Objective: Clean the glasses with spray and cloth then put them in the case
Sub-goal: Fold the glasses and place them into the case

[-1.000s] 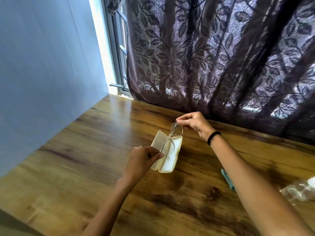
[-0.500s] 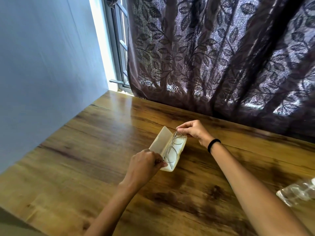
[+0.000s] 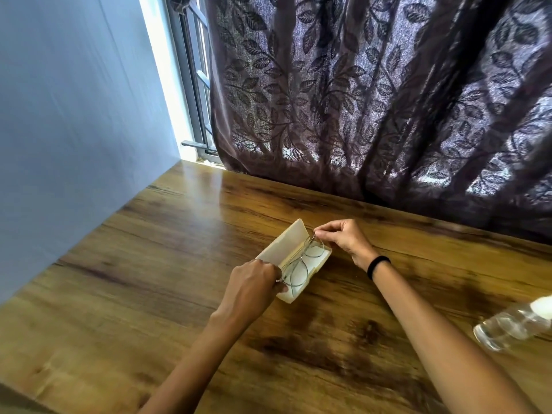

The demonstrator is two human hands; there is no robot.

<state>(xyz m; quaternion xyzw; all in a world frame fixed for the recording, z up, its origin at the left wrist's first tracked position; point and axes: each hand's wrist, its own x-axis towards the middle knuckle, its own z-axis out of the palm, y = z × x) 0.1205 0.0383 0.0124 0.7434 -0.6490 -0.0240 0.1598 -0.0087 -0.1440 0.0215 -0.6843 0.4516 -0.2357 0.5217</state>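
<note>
With the left hand (image 3: 254, 286), fingers curled, pinched what looked like the near end of the glasses (image 3: 301, 265); with the right hand (image 3: 343, 240), black band (image 3: 378, 265) at the wrist, pinched the far end between thumb and fingertips. Kept the hands apart, one at each end of the frame.

Had the folded glasses down inside the open case (image 3: 282, 246) on the worktop (image 3: 149, 264), against the pale lining, with the lid propped up along the left side. Judged this as the last step: seating the frame in the tray, with cleaning apparently done. Next, on that reading: release both ends, check for any rim or temple riding over the edge, then swing the lid over and press it shut.

Had the long axis of the frame laid along that of the case, from near-left to far-right, lenses facing roughly up.

Saw a clear spray bottle (image 3: 507, 324) lying well off to the right. Beyond, a leaf-patterned curtain (image 3: 358, 100) across the window (image 3: 194, 70).
</note>
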